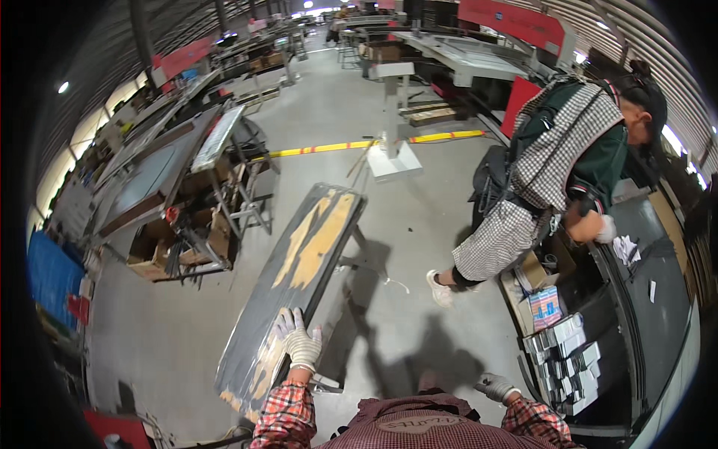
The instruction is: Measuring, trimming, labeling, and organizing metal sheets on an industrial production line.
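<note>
My left hand (302, 346), in a pale knitted glove, lies with spread fingers on the near right edge of a long, narrow bench (262, 299). Worn dark covering on the bench top leaves bare, light wood-coloured patches. Low at my right side hangs my right hand (496, 388), gloved as well, its fingers loosely extended and nothing seen in them. It touches no surface that I can make out. Plaid sleeves cover both my forearms, and a dark red checked apron (419, 426) covers my front.
At right, a person (557, 150) in a checked apron bends over a dark worktable (654, 262). Silvery parts (572, 359) are stacked nearer me. A white stand (395, 161) rises beside yellow floor tape (321, 150). Racks and a cardboard box (153, 251) stand left.
</note>
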`<state>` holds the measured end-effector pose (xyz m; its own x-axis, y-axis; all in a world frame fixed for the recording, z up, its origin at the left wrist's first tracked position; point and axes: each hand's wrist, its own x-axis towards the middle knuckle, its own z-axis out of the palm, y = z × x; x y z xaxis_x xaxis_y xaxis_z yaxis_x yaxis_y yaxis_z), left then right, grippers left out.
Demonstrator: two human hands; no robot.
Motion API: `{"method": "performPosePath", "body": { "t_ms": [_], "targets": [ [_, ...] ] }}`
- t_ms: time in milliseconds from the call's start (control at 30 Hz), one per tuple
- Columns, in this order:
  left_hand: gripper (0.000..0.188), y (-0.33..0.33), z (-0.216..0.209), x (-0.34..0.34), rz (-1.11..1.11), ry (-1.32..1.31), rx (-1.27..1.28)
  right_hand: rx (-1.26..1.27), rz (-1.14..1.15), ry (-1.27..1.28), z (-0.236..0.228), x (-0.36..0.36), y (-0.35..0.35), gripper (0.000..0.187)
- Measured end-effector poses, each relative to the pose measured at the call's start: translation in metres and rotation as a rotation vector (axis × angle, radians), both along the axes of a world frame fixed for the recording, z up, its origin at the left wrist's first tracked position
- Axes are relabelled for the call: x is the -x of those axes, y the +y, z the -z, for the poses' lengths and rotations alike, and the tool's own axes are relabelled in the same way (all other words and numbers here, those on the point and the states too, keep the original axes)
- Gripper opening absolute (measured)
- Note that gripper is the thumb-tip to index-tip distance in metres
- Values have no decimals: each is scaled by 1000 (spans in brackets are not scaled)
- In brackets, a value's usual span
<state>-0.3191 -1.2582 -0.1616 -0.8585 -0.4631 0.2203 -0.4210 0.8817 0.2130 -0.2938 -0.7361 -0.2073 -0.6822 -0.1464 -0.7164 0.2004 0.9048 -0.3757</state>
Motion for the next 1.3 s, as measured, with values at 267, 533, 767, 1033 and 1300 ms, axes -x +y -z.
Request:
{"method": "performPosePath", "body": {
  "t_ms": [267, 533, 767, 1033, 1300],
  "targets": [
    [84, 7, -7, 78, -63, -198, 38, -67, -416, 80, 146, -37, 129, 44],
    [87, 17, -31, 85, -109, -270, 93, 135, -260, 164, 40, 132, -27, 59],
    [80, 8, -25, 179, 132, -166, -15, 311, -216, 255, -8, 257, -132, 53],
    [67, 6, -34, 339, 582, -90, -35, 147, -486, 232, 55, 327, -164, 43],
    [36, -7, -61, 432, 683, -430, -109, 129, -423, 133, 25, 388, -202, 49]
  ]
}}
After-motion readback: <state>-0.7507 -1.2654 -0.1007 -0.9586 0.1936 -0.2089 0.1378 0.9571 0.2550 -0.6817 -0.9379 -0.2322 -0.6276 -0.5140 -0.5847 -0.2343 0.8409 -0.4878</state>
